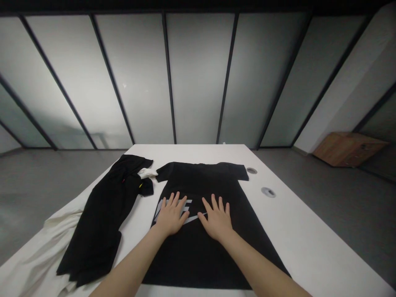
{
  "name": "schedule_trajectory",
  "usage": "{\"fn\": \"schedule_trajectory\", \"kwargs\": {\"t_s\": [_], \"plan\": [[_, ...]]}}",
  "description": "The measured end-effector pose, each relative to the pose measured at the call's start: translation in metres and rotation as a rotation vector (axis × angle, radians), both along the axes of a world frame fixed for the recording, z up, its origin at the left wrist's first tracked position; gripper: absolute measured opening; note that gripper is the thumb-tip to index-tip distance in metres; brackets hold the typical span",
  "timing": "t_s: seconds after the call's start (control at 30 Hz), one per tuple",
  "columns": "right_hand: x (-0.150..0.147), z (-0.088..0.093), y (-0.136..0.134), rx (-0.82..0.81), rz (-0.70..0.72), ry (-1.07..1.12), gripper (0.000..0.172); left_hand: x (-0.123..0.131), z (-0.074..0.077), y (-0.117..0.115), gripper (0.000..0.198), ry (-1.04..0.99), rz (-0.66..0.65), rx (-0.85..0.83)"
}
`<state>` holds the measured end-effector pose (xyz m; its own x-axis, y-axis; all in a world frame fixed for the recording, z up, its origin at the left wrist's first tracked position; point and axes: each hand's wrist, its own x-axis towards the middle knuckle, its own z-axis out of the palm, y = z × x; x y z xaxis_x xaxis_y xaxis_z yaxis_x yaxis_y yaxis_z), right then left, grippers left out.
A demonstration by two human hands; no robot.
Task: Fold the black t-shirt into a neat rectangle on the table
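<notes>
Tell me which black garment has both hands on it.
The black T-shirt spread flat in the middle: the left hand and right hand lie on it. The other black garment, left of it, partly over white cloth, has neither.

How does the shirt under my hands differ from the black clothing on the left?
The shirt lies spread flat; the clothing is rumpled, partly over white cloth. The shirt shows a large pale print; the clothing, a small yellow mark. Both are mainly black.

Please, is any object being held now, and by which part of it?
Nothing is held: the left grip and right grip rest open, palms down, on the black short-sleeved fabric shirt with grey print.
</notes>
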<state>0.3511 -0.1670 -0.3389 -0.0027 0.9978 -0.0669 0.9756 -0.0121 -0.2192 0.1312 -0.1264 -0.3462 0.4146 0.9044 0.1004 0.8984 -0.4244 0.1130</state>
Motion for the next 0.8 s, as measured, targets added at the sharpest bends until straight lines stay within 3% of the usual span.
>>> {"fn": "schedule_trajectory", "kwargs": {"t_s": [0.17, 0.27, 0.37, 0.47, 0.6, 0.7, 0.8], "plan": [[0.0, 0.026, -0.05, -0.115, 0.051, -0.027, 0.071, 0.001, 0.024, -0.058, 0.073, 0.06, 0.018, -0.138], [-0.004, 0.046, -0.053, -0.039, 0.125, 0.01, 0.05, 0.016, 0.045, -0.068, 0.053, 0.029, 0.005, -0.162], [-0.006, 0.048, -0.029, 0.079, 0.137, 0.068, 0.048, 0.036, 0.047, -0.048, 0.048, -0.098, -0.017, -0.068], [0.006, 0.03, 0.006, 0.071, 0.08, 0.054, 0.058, 0.043, 0.028, -0.013, 0.054, -0.105, 0.092, -0.013], [0.046, 0.005, 0.039, 0.039, -0.045, -0.006, 0.065, 0.023, 0.005, 0.027, 0.057, -0.09, 0.205, 0.048], [0.075, -0.004, 0.046, 0.051, -0.153, -0.04, 0.066, 0.003, 0.001, 0.039, 0.057, -0.076, 0.272, 0.055], [0.088, -0.009, 0.042, 0.062, -0.197, -0.089, 0.064, -0.003, -0.001, 0.029, 0.057, -0.046, 0.292, 0.078]]}}
